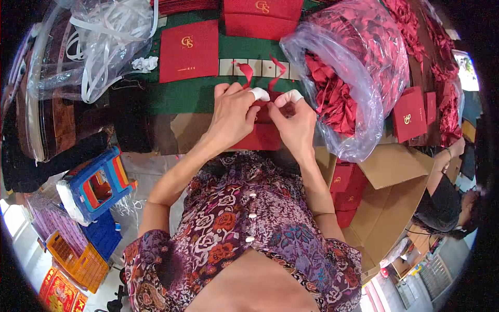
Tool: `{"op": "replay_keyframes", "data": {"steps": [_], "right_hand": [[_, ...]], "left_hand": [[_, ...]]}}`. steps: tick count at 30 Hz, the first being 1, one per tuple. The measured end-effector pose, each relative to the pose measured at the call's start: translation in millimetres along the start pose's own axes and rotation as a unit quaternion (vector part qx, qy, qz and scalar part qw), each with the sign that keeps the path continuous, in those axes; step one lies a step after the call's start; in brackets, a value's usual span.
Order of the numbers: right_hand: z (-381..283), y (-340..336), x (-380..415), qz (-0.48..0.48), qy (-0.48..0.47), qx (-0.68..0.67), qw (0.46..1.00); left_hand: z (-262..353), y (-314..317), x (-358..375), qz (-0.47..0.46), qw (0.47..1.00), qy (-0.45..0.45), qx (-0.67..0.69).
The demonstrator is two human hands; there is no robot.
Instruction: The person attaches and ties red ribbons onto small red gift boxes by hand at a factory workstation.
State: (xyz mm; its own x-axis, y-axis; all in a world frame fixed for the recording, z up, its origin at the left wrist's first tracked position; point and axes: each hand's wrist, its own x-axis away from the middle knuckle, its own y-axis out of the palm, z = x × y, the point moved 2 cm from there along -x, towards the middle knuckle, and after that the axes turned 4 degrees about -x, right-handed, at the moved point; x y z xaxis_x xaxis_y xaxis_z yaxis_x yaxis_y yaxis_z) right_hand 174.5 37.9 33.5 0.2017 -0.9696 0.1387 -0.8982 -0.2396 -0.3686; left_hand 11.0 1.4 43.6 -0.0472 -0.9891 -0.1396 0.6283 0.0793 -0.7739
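A red paper bag or folder (255, 139) with gold lettering lies at the near table edge, partly covered by my hands. Two red ribbon ends (277, 73) curl up from its top, beyond my fingers. My left hand (233, 110) is closed in a pinch at the bag's top edge, where the ribbon sits. Opposite it, my right hand (295, 122) pinches the same spot with thumb and forefinger. White tape wraps a finger on each hand. Exactly how the ribbon runs between the fingertips is hidden.
A flat red bag (189, 51) lies on the green cloth (182, 96); a pale strip of squares (254, 68) is beside it. Plastic bags hold red ribbons (332, 93) at right, white straps (112, 31) at left. A cardboard box (384, 197) stands by my right arm; another person (442, 203) is beyond.
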Motion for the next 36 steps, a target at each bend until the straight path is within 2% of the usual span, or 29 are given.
{"op": "replay_keyframes", "data": {"steps": [3, 8, 10, 12, 14, 16, 17, 18, 20, 21, 24, 25, 27, 28, 29, 31, 32, 34, 35, 36], "right_hand": [[5, -1, -3, -0.022, 0.018, -0.025, 0.999], [-1, -6, -4, -0.01, -0.033, -0.043, 0.998], [-13, -19, -9, -0.012, -0.065, -0.004, 0.998], [-18, -27, -20, -0.039, -0.112, 0.1, 0.988], [-12, -31, -31, -0.064, -0.126, 0.124, 0.982], [-1, -32, -43, -0.198, -0.121, 0.17, 0.958], [-1, -34, -48, -0.228, -0.084, 0.128, 0.961], [0, -36, -54, -0.228, -0.086, 0.128, 0.961], [7, -35, -65, -0.369, -0.018, 0.095, 0.924], [21, -31, -68, -0.399, 0.006, 0.018, 0.917], [17, -30, -70, -0.416, -0.017, -0.018, 0.909], [16, -28, -69, -0.416, -0.018, -0.019, 0.909], [20, -22, -65, -0.367, 0.079, -0.061, 0.925], [23, -17, -66, -0.368, 0.078, -0.061, 0.925], [28, -14, -70, -0.304, 0.071, -0.096, 0.945], [24, -10, -72, -0.181, 0.059, -0.124, 0.974], [20, -11, -70, -0.181, 0.059, -0.125, 0.974], [7, -17, -66, -0.145, -0.059, -0.074, 0.985], [5, -25, -64, -0.14, -0.054, -0.019, 0.989], [0, -36, -60, -0.14, -0.055, -0.018, 0.989]], "left_hand": [[0, 1, -1, -0.004, 1.0, -0.003, -0.004], [-11, 9, -5, 0.034, 0.999, -0.025, -0.005], [-11, 14, -5, 0.053, 0.998, -0.025, 0.004], [-3, 13, -4, 0.039, 0.999, -0.034, 0.001], [1, 16, -1, 0.052, 0.998, -0.012, -0.023], [3, 17, 2, 0.067, 0.997, 0.008, -0.049], [5, 17, 3, 0.075, 0.994, 0.046, -0.059], [7, 16, 4, 0.083, 0.991, 0.083, -0.069], [9, 15, 5, 0.084, 0.989, 0.102, -0.068], [8, 15, 5, 0.086, 0.986, 0.117, -0.082], [8, 13, 4, 0.097, 0.982, 0.132, -0.096], [8, 13, 5, 0.104, 0.981, 0.131, -0.094], [8, 7, 3, 0.088, 0.986, 0.118, -0.078], [8, 5, 2, 0.072, 0.99, 0.103, -0.062], [9, 3, 4, 0.046, 0.994, 0.1, -0.026], [9, 8, 4, 0.057, 0.993, 0.088, -0.045], [8, 10, 4, 0.067, 0.993, 0.078, -0.064], [2, 9, 2, 0.083, 0.994, 0.062, -0.033], [-1, 8, 1, 0.085, 0.994, 0.05, -0.035], [-3, 8, 1, 0.088, 0.995, 0.038, -0.038]]}}
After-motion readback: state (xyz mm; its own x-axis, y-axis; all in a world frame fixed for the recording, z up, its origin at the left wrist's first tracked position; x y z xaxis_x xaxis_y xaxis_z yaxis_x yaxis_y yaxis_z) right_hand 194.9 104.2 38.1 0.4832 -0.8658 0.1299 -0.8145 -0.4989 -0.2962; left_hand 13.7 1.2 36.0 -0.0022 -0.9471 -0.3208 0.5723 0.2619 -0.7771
